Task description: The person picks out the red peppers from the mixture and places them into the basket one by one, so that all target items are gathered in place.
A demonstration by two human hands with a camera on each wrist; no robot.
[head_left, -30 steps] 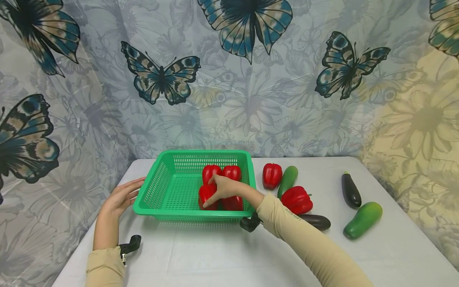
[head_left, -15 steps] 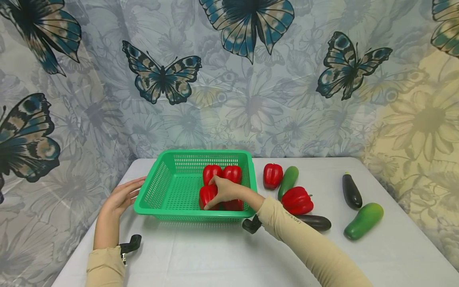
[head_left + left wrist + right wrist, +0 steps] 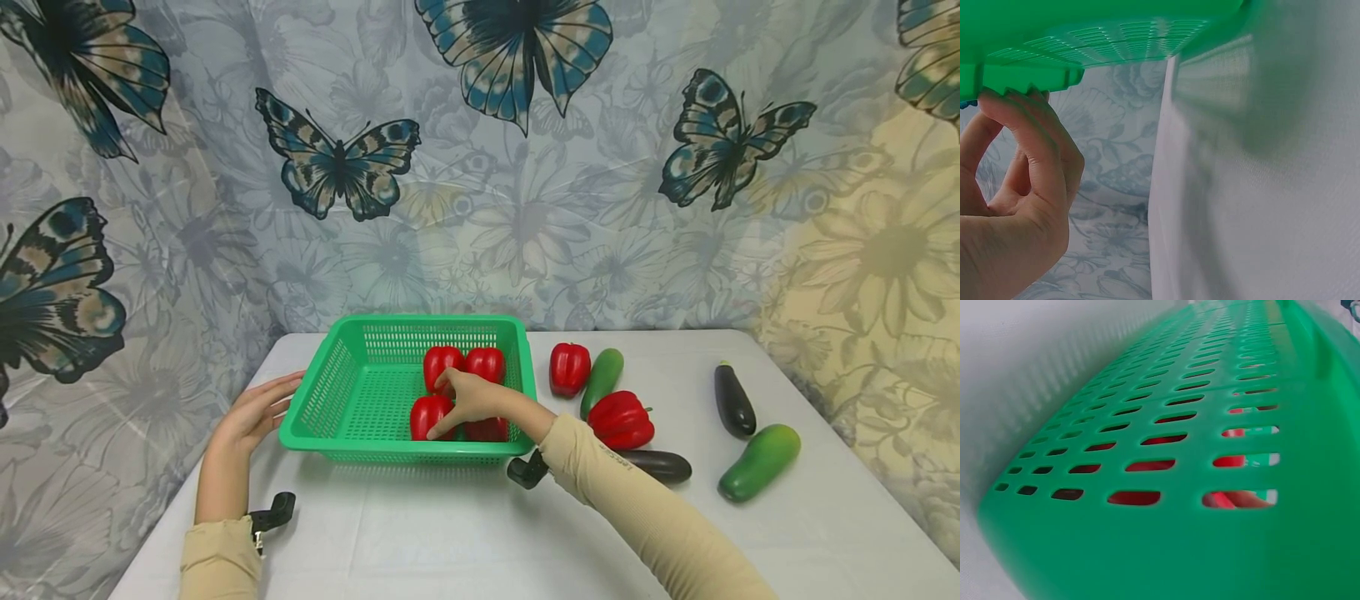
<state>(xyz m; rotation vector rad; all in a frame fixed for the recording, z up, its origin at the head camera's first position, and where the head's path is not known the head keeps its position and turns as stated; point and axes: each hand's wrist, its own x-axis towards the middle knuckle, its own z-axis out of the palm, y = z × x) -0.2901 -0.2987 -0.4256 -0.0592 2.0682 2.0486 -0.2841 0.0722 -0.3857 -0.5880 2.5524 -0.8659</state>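
Inside the green basket (image 3: pixel 375 451), several red bell peppers lie at its right half. My right hand (image 3: pixel 480 398) reaches in over the front peppers, thumb and fingers spread apart. Its thumb lies in front of the front-left bell pepper (image 3: pixel 427 412), and its fingertips are beside the back-left bell pepper (image 3: pixel 438 364). The back-right bell pepper (image 3: pixel 486 362) is beyond the hand, and the front-right one (image 3: pixel 487 430) is partly covered by it. My left hand (image 3: pixel 253 412) touches the basket's left rim from outside; its fingertips meet the rim in the left wrist view. The basket wall mostly hides the right hand in the right wrist view.
Right of the basket lie a red bell pepper (image 3: pixel 570 369), a green cucumber-like vegetable (image 3: pixel 602 383), another red bell pepper (image 3: pixel 621 420) and an eggplant (image 3: pixel 658 465) partly behind the sleeve. Farther right are another eggplant (image 3: pixel 733 400) and a larger green vegetable (image 3: pixel 760 462) on the white table.
The front-left bell pepper has settled lower and slightly left, out from between the right thumb and fingers. Both hands have stayed nearly in place.
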